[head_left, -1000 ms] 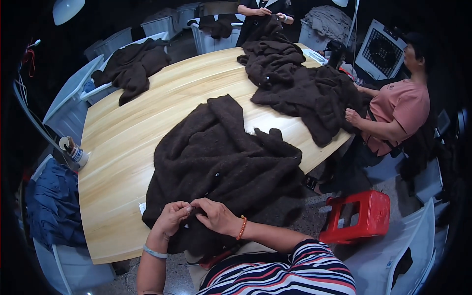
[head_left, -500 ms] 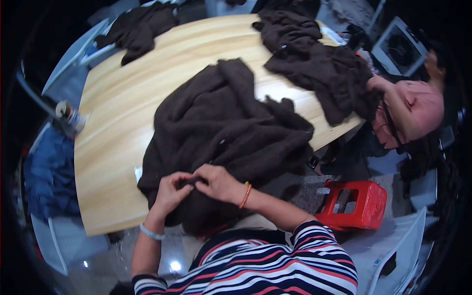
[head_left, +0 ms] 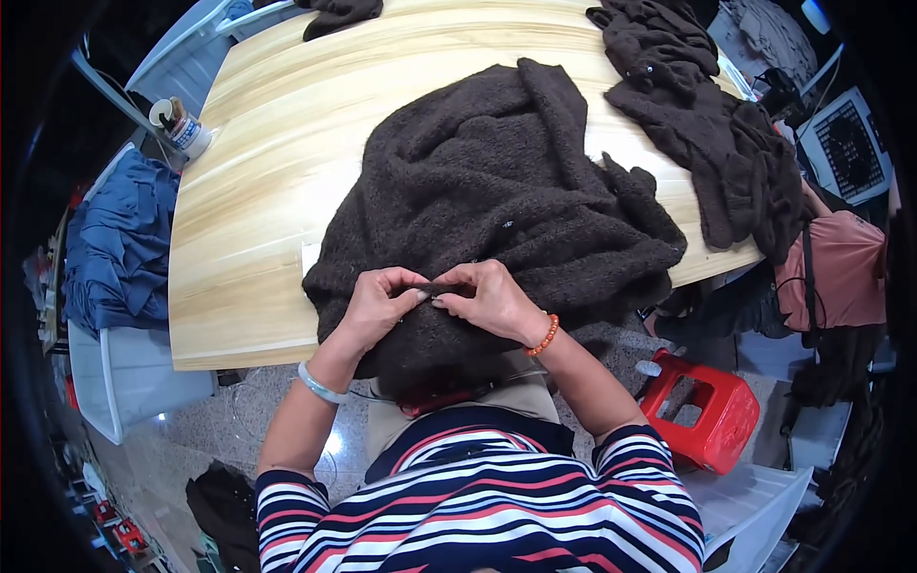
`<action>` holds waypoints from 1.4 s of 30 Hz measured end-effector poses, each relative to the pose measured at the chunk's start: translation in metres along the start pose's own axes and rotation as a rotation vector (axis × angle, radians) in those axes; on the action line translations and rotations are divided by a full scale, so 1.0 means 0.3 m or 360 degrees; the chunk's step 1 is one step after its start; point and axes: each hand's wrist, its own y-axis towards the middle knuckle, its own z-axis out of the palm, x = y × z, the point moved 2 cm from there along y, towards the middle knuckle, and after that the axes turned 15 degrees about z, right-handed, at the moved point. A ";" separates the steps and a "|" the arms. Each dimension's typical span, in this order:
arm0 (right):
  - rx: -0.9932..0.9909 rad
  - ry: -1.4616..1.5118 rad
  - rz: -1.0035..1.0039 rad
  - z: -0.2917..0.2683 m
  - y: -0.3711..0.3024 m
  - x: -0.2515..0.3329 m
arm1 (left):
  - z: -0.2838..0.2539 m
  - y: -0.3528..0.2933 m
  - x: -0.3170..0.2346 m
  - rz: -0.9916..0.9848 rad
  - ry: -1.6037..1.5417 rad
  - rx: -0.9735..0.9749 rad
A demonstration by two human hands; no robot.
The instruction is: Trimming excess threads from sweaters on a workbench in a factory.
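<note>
Dark-brown knit garment [head_left: 478,181] drapes over the near edge of the wooden table [head_left: 258,220], which seemingly bears its bulk so your left hand [head_left: 377,307] and right hand [head_left: 497,301] can pinch one fold.

No word, number or sign is legible. The white tub [head_left: 198,146] by the left edge of the counter [head_left: 258,191] bears blue print [head_left: 194,132], too small to make out. A white slip [head_left: 310,255] lies at the left border of the dark brown garment [head_left: 458,181]; whether it is marked cannot be determined at this size.
</note>
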 end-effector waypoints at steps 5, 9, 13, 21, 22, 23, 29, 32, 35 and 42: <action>0.0020 -0.0249 -0.0051 -0.013 -0.008 0.027 | 0.007 0.002 0.008 0.0049 0.0095 0.0009; -0.0049 -0.0418 -0.0225 -0.005 -0.016 0.030 | 0.010 0.005 0.008 0.0098 0.0175 0.0003; -0.0182 -0.0421 -0.0344 0.014 -0.022 0.004 | 0.014 0.007 0.021 0.0100 0.0137 -0.0024; -0.0326 -0.0411 -0.0491 0.000 -0.015 -0.023 | 0.025 -0.008 0.015 0.0234 0.0223 -0.0036; -0.0237 -0.0373 -0.0470 -0.010 -0.015 -0.017 | 0.025 -0.009 0.017 0.0230 0.0222 -0.0036; -0.0148 -0.0337 -0.0449 -0.018 -0.013 -0.014 | 0.024 -0.008 0.017 0.0271 0.0232 -0.0025; 0.0240 -0.0092 -0.0371 -0.053 0.016 -0.027 | 0.011 -0.005 0.013 0.0285 0.0118 0.0105; 0.0400 0.0191 -0.0013 -0.042 0.014 -0.010 | -0.009 0.001 0.021 0.0242 0.0016 0.0165; 0.0345 0.0140 0.0013 -0.024 0.039 -0.034 | -0.011 0.008 0.017 0.0248 -0.0027 0.0209; 0.0113 -0.0157 -0.0020 -0.004 0.036 0.006 | -0.026 0.007 -0.016 0.0067 -0.0268 0.0168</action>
